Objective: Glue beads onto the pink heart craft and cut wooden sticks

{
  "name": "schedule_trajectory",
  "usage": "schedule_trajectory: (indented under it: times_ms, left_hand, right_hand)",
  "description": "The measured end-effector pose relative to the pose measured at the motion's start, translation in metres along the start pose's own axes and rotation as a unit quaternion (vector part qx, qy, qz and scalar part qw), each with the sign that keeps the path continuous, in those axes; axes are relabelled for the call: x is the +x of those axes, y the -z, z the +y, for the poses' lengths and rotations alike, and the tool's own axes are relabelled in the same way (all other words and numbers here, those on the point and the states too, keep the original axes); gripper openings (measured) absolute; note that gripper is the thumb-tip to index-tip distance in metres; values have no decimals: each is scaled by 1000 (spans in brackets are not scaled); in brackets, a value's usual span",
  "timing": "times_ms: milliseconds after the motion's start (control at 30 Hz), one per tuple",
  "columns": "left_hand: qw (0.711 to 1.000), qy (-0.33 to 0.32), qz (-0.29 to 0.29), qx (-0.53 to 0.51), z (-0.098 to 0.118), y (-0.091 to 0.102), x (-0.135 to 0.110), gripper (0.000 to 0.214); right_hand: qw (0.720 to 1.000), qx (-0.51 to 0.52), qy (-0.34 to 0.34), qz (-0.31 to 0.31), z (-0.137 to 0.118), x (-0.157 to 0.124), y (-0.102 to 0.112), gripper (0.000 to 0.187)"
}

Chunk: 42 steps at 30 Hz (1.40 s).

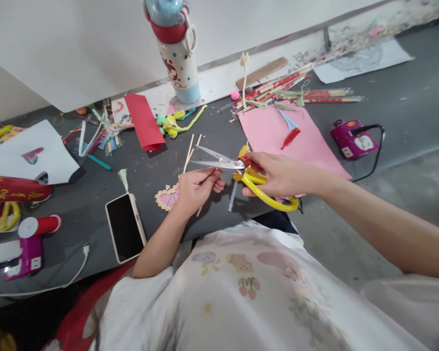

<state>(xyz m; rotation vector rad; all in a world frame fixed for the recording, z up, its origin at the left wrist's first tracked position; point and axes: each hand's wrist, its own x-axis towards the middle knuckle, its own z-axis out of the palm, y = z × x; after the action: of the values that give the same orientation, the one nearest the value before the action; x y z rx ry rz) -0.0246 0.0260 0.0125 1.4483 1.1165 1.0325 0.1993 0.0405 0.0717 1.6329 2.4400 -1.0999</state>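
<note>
My right hand grips the yellow handles of a pair of scissors; its blades are parted and point left. My left hand is closed in a pinch on a thin wooden stick held at the blades. Just left of that hand, a small pink heart-shaped craft piece edged with beads lies on the dark table. Loose thin sticks rest beyond the hands.
A phone on a cable lies left of my hands. Pink paper, red paper, a bottle, two purple glue guns, bundled sticks and white sheets are spread around.
</note>
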Motion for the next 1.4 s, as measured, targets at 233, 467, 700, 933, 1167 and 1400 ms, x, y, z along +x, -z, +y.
schedule_trajectory:
  times_ms: [233,467,700,933,1167,1400]
  left_hand:
    - [999,13,-37,-35,3,2,1,37]
    - [999,22,-40,-9,8,3,1,42]
    - [996,38,-69,-30,4,4,1,41]
    - [991,56,-54,-113,-14,7,9,45]
    - [976,24,-6,-215,-17,10,12,68]
    - [971,21,22,-238,-8,10,8,49]
  right_hand:
    - [1000,2,3,-10,1,1,0,73]
    - [1000,-14,1,-25,0,-1,3,72]
    - [999,-27,10,-31,-1,-5,4,64]
    - [999,-34,-9,-32,-4,-5,4,58]
    - [999,-40,-3,-27,-12,-4,6,58]
    - [998,-56,22,-32,-17,0,4,52]
